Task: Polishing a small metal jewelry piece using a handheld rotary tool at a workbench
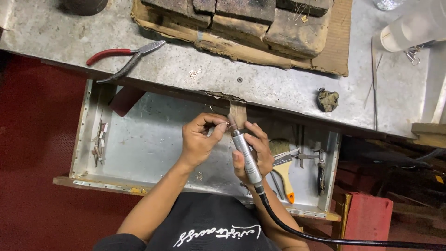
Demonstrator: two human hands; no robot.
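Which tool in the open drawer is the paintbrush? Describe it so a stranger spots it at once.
Start at the metal-lined drawer under the bench edge, then look right of the right hand holding the silver rotary handpiece. The paintbrush lies there, the only tool with pale bristles and a yellow-orange handle.

Hands at the bench peg, over an open drawer

The left hand pinches a tiny piece against the peg; the right hand grips a corded handpiece, tip at the piece. Pliers lie on the bench.
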